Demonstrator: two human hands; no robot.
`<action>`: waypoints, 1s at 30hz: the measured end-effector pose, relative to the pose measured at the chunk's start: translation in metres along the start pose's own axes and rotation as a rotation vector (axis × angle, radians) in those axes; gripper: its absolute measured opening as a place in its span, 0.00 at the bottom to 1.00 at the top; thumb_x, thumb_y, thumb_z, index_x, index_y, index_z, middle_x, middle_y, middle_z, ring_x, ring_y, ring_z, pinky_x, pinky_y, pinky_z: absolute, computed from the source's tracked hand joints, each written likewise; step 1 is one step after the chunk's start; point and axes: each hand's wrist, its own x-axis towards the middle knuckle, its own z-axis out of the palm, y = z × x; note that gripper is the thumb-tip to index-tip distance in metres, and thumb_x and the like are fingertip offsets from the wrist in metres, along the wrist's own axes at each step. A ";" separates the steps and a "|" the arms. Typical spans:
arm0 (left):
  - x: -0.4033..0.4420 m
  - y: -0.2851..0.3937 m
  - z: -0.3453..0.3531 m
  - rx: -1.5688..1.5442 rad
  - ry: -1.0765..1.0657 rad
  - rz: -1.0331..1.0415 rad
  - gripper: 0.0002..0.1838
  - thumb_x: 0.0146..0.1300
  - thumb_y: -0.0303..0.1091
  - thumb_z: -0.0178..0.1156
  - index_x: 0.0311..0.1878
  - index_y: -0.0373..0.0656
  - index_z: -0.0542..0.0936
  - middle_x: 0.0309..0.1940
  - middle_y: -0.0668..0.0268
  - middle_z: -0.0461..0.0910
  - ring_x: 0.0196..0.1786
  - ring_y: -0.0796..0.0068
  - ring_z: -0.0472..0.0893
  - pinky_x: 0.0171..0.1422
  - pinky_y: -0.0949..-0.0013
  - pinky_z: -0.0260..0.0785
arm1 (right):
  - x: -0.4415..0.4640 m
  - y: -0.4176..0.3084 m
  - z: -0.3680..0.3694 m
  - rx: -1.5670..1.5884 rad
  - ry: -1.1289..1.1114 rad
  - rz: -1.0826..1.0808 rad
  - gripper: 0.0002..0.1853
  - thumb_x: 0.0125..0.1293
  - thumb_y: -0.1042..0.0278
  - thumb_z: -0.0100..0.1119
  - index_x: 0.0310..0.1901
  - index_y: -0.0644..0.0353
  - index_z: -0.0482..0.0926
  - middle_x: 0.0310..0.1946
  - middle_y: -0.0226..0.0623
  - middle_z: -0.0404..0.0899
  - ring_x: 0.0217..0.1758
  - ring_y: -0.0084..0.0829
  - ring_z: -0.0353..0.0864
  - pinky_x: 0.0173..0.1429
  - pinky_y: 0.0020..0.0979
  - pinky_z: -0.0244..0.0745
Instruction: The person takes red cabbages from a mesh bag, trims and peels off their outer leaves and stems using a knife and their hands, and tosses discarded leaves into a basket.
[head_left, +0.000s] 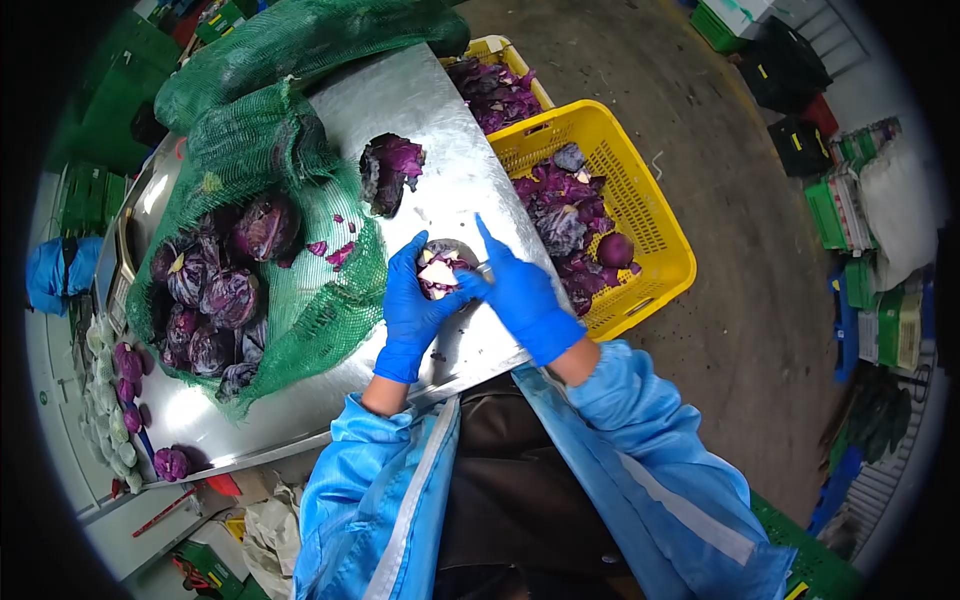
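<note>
My left hand [412, 305], in a blue glove, is closed around a red cabbage [438, 273]. The cabbage's pale cut base faces up. Close on its right side is my right hand [522, 300], also gloved, its thumb at the cabbage and its index finger stretched out. A small greyish edge shows between that thumb and finger; the rest of it is hidden in the hand. Both hands are over the metal table [465, 190]. Beyond them lies a loose dark cabbage leaf [392, 172]. To the left, several whole red cabbages [228, 298] sit in an opened green net sack [335, 310].
A yellow crate [655, 235] of purple leaves stands right of the table, with another yellow crate [540, 88] behind it. A second green net sack [290, 50] lies at the table's far end. Purple cabbages [172, 463] line the left edge.
</note>
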 end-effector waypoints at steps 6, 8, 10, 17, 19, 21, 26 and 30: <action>-0.002 0.001 0.011 0.104 0.049 0.011 0.55 0.34 0.45 0.82 0.69 0.41 0.65 0.57 0.55 0.71 0.59 0.55 0.73 0.67 0.58 0.67 | 0.039 0.017 0.018 0.060 -0.119 0.121 0.23 0.67 0.44 0.53 0.55 0.50 0.80 0.42 0.47 0.84 0.44 0.48 0.84 0.48 0.44 0.77; -0.003 0.001 0.009 0.127 0.041 0.063 0.55 0.34 0.44 0.82 0.69 0.41 0.66 0.58 0.54 0.71 0.60 0.54 0.73 0.68 0.57 0.66 | 0.044 0.029 0.019 0.009 -0.116 0.143 0.22 0.67 0.45 0.53 0.53 0.51 0.80 0.42 0.47 0.84 0.44 0.48 0.84 0.48 0.44 0.77; -0.013 -0.003 0.001 0.165 0.010 0.142 0.55 0.32 0.44 0.82 0.68 0.42 0.67 0.62 0.53 0.70 0.62 0.52 0.72 0.69 0.56 0.65 | 0.048 0.047 0.013 0.119 -0.054 0.204 0.21 0.67 0.45 0.53 0.49 0.52 0.81 0.38 0.46 0.85 0.42 0.49 0.84 0.46 0.46 0.77; -0.016 -0.012 -0.027 0.069 -0.217 0.353 0.55 0.32 0.43 0.82 0.68 0.45 0.67 0.67 0.52 0.67 0.69 0.50 0.68 0.74 0.54 0.60 | 0.043 0.026 -0.036 -0.308 0.190 0.164 0.33 0.61 0.49 0.66 0.64 0.55 0.70 0.56 0.50 0.77 0.43 0.49 0.84 0.46 0.45 0.79; -0.012 -0.007 -0.029 0.216 -0.306 0.419 0.56 0.34 0.41 0.80 0.71 0.47 0.63 0.72 0.49 0.59 0.74 0.50 0.61 0.76 0.54 0.56 | 0.023 -0.005 -0.026 0.086 -0.156 -0.056 0.33 0.61 0.48 0.66 0.65 0.53 0.72 0.63 0.48 0.72 0.53 0.46 0.81 0.53 0.42 0.77; -0.027 -0.012 -0.022 0.028 -0.053 0.185 0.58 0.36 0.38 0.79 0.73 0.44 0.60 0.74 0.50 0.55 0.76 0.52 0.56 0.79 0.54 0.51 | 0.011 0.010 0.003 0.077 -0.246 -0.144 0.37 0.58 0.43 0.67 0.65 0.55 0.71 0.58 0.48 0.76 0.51 0.45 0.82 0.51 0.41 0.78; -0.051 -0.009 0.018 -0.261 0.154 -0.151 0.62 0.43 0.37 0.80 0.75 0.37 0.49 0.70 0.49 0.55 0.72 0.55 0.61 0.75 0.60 0.57 | 0.002 -0.007 0.007 0.020 -0.088 0.025 0.22 0.63 0.47 0.63 0.50 0.56 0.79 0.35 0.49 0.84 0.38 0.49 0.84 0.43 0.43 0.79; -0.034 -0.025 0.016 -0.320 0.197 -0.206 0.56 0.43 0.33 0.80 0.73 0.35 0.55 0.65 0.49 0.63 0.66 0.58 0.69 0.71 0.62 0.64 | 0.013 0.043 0.019 -0.070 -0.030 0.125 0.15 0.64 0.56 0.59 0.48 0.55 0.79 0.34 0.52 0.83 0.38 0.51 0.84 0.41 0.45 0.79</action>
